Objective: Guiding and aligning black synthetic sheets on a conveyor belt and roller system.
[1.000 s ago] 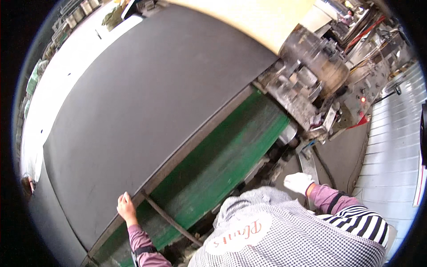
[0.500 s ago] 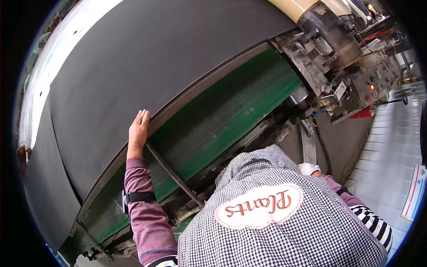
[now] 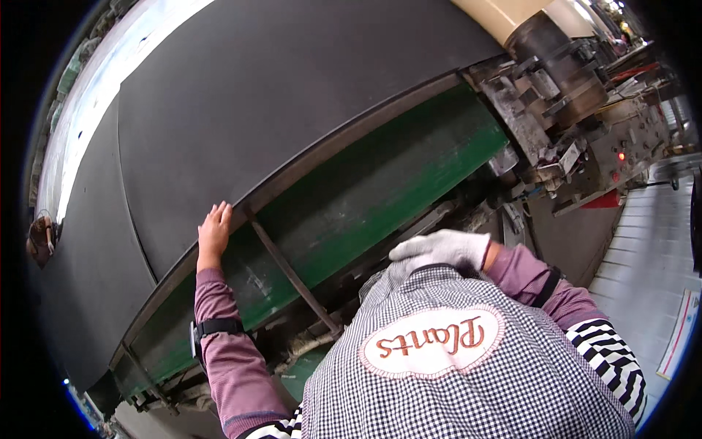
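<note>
A wide, dark grey sheet (image 3: 292, 80) lies over the machine bed, with a seam or overlapping edge (image 3: 126, 190) crossing its left part. My bare left hand (image 3: 214, 235) rests on its near edge, fingers stretched out and holding nothing. In a whitish glove, my right hand (image 3: 442, 249) is in front of the top of my checked apron (image 3: 424, 395). Its fingers look extended and point left, with nothing visible in them. Below the sheet's edge runs a sloping green surface (image 3: 409, 186), and a thin metal bar (image 3: 289, 278) crosses it between my hands.
At the upper right stand a large roller end (image 3: 559, 69) and a control panel (image 3: 636, 139) with a lit red lamp. Part of another person (image 3: 42, 240) shows at the far left, across the sheet. Pale floor tiles (image 3: 636, 271) lie to the right.
My right hand has come up from my right side to the front of the apron. The sheet's seam has shifted right and away, closer to my left hand, which stays at the edge.
</note>
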A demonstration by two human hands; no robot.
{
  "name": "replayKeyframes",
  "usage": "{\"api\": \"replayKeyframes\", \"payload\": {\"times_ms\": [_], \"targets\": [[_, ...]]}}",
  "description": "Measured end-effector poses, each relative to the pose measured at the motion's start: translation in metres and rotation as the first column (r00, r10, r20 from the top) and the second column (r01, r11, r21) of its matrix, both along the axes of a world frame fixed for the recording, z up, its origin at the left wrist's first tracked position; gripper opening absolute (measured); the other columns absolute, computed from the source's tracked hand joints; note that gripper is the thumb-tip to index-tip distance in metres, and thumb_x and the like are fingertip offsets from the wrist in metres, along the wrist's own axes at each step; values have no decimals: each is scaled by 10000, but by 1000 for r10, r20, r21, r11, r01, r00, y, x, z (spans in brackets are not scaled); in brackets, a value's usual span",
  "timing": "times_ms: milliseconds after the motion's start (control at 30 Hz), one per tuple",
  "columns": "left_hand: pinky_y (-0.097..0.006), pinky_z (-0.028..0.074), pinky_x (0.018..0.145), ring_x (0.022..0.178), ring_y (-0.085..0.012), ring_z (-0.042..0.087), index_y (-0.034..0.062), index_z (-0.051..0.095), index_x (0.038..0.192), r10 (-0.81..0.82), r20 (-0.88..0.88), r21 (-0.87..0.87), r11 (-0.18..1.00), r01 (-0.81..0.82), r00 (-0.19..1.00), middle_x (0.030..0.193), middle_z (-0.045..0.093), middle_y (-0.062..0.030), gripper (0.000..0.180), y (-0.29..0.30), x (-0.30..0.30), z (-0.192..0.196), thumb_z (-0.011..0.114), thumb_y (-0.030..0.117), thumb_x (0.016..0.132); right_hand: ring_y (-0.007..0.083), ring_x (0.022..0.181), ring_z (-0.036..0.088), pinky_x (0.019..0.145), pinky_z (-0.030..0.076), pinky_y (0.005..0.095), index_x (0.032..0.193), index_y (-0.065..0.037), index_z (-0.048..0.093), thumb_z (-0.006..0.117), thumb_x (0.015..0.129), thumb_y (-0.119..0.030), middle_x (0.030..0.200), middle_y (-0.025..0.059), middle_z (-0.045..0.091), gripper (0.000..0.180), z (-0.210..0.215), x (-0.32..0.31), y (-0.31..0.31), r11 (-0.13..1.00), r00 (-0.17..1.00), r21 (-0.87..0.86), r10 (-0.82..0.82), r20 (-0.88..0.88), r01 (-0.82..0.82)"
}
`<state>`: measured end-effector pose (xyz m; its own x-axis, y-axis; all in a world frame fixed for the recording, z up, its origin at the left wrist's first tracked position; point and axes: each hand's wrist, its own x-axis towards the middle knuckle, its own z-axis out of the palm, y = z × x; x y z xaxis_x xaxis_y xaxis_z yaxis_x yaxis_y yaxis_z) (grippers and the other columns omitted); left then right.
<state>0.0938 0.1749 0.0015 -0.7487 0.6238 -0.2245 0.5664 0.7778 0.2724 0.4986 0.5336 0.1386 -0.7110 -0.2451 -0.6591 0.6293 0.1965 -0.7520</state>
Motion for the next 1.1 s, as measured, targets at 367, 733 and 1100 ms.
{"api": "replayKeyframes", "payload": {"times_ms": [367,733,1100], "targets": [[-493,380,1027,1202,-423,499,104,580,1260,-46,20,-52,998,47,999,1355,497,-201,626,193,75,60,477,594,885,324,1047,597,908,457,392,1157,-97,620,506,886,-126,1129,127,623,296,-23,28,18,963,933,264,145,-330,-57],[-482,408,954,1096,-380,561,25,620,1100,-60,-16,-12,998,60,998,1168,588,-191,640,256,96,60,381,594,928,352,1047,594,933,454,414,1171,-54,600,537,885,-246,1114,203,617,351,-3,-38,33,883,852,424,370,-370,-200],[-405,491,833,919,-309,636,50,704,892,533,-288,373,827,-420,795,936,686,-129,301,34,7,41,581,325,890,326,1025,591,879,484,418,1166,-88,583,580,882,-244,1099,154,615,324,-58,-281,40,676,593,577,251,-765,459]]}}
